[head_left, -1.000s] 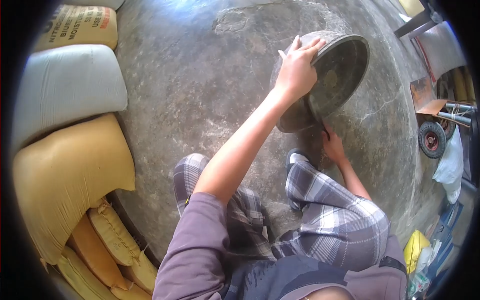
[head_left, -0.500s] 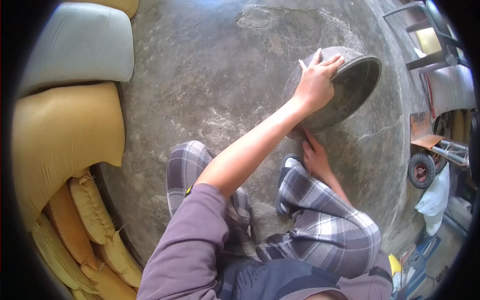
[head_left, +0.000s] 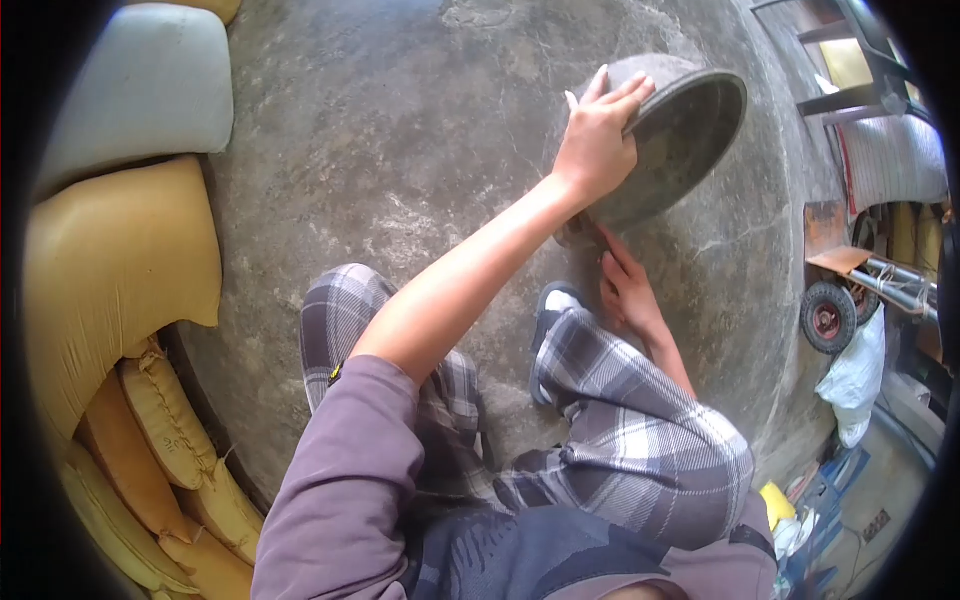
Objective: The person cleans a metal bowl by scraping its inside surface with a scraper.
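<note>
A dark grey basin (head_left: 690, 140) stands tilted on its side over the concrete floor, its wide mouth facing right. My left hand (head_left: 600, 140) grips its upper left rim, with the fingers spread over the outer wall and the thumb side hidden. Below the basin, my right hand (head_left: 630, 290) is closed around a slim brown tool (head_left: 578, 232). That tool reaches to the basin's lower left side, and my left forearm overlaps part of it. My fingers cover much of its handle, so I cannot tell its kind. My slippered foot (head_left: 558, 303) rests close to the right hand.
Large stuffed sacks (head_left: 120, 260) are stacked along the left. A hand cart with a black wheel (head_left: 828, 318), a white plastic bag (head_left: 855, 385) and a dark chair (head_left: 860, 95) stand at the right. Bare concrete floor (head_left: 380, 130) lies ahead.
The view has shifted a little, so most things sit further left and up. The left hand keeps its hold on the basin. More of the brown tool shows beside the basin now.
</note>
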A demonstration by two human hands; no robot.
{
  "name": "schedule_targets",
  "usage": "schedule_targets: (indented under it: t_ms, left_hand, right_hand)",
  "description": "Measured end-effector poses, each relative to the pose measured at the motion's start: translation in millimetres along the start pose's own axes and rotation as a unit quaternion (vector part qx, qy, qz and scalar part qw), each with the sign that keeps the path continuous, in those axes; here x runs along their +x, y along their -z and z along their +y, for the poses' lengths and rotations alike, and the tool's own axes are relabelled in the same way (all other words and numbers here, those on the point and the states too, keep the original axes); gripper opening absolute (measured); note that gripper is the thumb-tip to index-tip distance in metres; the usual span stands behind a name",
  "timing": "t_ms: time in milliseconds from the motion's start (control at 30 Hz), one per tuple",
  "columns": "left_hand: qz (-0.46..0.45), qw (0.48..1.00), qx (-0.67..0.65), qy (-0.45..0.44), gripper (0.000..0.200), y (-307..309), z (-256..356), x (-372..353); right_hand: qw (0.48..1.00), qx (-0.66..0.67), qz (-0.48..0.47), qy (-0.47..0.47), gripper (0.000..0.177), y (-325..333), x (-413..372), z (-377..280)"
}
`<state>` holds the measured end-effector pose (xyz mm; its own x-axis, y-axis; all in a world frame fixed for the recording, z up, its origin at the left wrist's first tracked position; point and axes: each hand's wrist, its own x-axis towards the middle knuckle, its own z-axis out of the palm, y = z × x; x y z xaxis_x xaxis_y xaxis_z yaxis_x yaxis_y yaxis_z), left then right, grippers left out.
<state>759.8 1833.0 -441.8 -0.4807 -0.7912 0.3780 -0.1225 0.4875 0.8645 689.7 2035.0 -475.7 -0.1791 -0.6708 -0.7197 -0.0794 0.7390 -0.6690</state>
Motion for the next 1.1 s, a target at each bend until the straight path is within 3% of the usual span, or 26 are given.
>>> schedule_targets:
  t_ms: [67, 100, 133, 167, 200, 233, 267, 367, 400, 433, 467, 567, 633, 667, 733, 800, 833, 867, 900, 967, 1000, 1033, 1100]
  left_hand:
    - [-0.001, 1.000, 0.006, 0.008, 0.063, -2.9, 8.0, -0.3]
    - [0.002, 1.000, 0.015, 0.006, 0.064, -3.5, 5.6, -2.4]
    - [0.009, 1.000, 0.026, 0.005, 0.064, -5.5, 3.4, -3.3]
    - [-0.003, 1.000, 0.020, 0.017, 0.065, -7.3, 3.8, -3.6]
    - [-0.014, 1.000, 0.016, 0.018, 0.065, -10.4, 2.7, -5.9]
    - [-0.002, 1.000, 0.017, 0.005, 0.065, -12.1, 2.4, -7.7]
    - [0.017, 1.000, 0.019, -0.014, 0.065, -11.5, 0.0, -4.0]
    - [0.020, 0.999, 0.023, -0.017, 0.063, -7.1, -3.2, -4.8]
    - [0.022, 0.999, 0.026, -0.021, 0.062, -7.5, -0.7, -1.2]
    - [0.028, 0.999, 0.032, -0.026, 0.061, -11.8, -1.6, -2.0]
    - [0.025, 0.999, 0.031, -0.030, 0.061, -11.2, 1.1, -2.9]
    - [0.008, 0.998, 0.064, -0.023, 0.060, -12.2, 3.2, -7.0]
    - [0.036, 0.999, 0.012, -0.032, 0.061, -15.0, 1.3, -4.4]
    - [0.040, 0.999, 0.009, -0.033, 0.061, -13.9, 0.4, 1.8]
    - [0.026, 0.999, 0.033, -0.035, 0.063, -11.3, 1.8, -0.4]
    - [0.027, 0.998, 0.051, -0.024, 0.064, -18.3, 4.1, -2.9]
    - [0.031, 0.995, 0.080, -0.040, 0.064, -18.9, 6.0, -3.2]
    - [0.036, 0.992, 0.107, -0.050, 0.066, -19.2, 5.3, -2.9]
    - [0.043, 0.993, 0.096, -0.061, 0.068, -18.4, 2.9, -2.1]
    - [0.042, 0.993, 0.085, -0.070, 0.069, -23.6, 2.1, -2.6]
    - [0.048, 0.995, 0.068, -0.062, 0.068, -28.5, 7.3, -2.6]
    - [0.047, 0.996, 0.063, -0.049, 0.068, -31.9, 14.1, -2.4]
    - [0.034, 0.996, 0.056, -0.062, 0.065, -30.2, 3.0, 2.1]
  right_hand:
    - [1.000, -0.019, 0.016, 0.011, 0.046, 16.9, 24.6, 53.8]
    - [0.975, -0.124, 0.148, 0.114, 0.046, 25.5, 40.5, 92.8]
    - [0.910, -0.229, 0.273, 0.211, 0.045, 36.5, 57.5, 125.0]
    - [0.821, -0.282, 0.313, 0.384, 0.046, 39.9, 69.1, 104.2]
    - [0.824, -0.280, 0.319, 0.375, 0.046, 50.7, 59.9, 93.1]
    - [0.959, -0.156, 0.165, 0.170, 0.046, 30.2, 36.0, 34.8]
    - [0.999, -0.017, -0.004, -0.039, 0.046, 6.9, -1.0, -20.0]
    - [0.993, 0.051, -0.033, -0.098, 0.047, 14.9, -4.0, -21.0]
    - [0.993, 0.056, -0.029, -0.099, 0.047, 18.7, 11.0, 18.3]
    - [0.992, -0.065, 0.100, 0.030, 0.046, 26.8, 44.3, 81.7]
    - [0.945, -0.183, 0.225, 0.152, 0.045, 31.2, 61.0, 116.6]
    - [0.968, -0.117, 0.168, 0.147, 0.044, 50.4, 61.7, 88.8]
    - [0.970, -0.110, 0.091, 0.197, 0.046, 12.3, 29.6, 41.0]
    - [0.994, 0.061, -0.009, -0.094, 0.047, 3.2, -15.1, -34.3]
    - [0.977, 0.155, -0.016, -0.147, 0.046, 15.3, -18.1, -32.3]
    - [0.998, 0.000, 0.065, 0.025, 0.047, 15.0, 17.8, 52.5]
    - [0.958, -0.118, 0.164, 0.205, 0.047, 26.1, 44.9, 111.5]
    - [0.964, -0.071, 0.204, 0.154, 0.047, 39.1, 50.4, 126.3]
    - [0.944, -0.141, 0.241, 0.176, 0.047, 51.4, 55.9, 129.9]
    - [0.956, -0.203, 0.198, 0.078, 0.049, 47.8, 47.3, 73.0]
    - [0.956, -0.218, 0.162, 0.107, 0.048, 32.6, 51.7, 62.7]
    - [0.970, -0.134, 0.130, 0.154, 0.050, 12.3, 52.5, 53.1]
    - [0.961, -0.078, 0.144, 0.223, 0.050, -7.3, 21.5, 5.3]
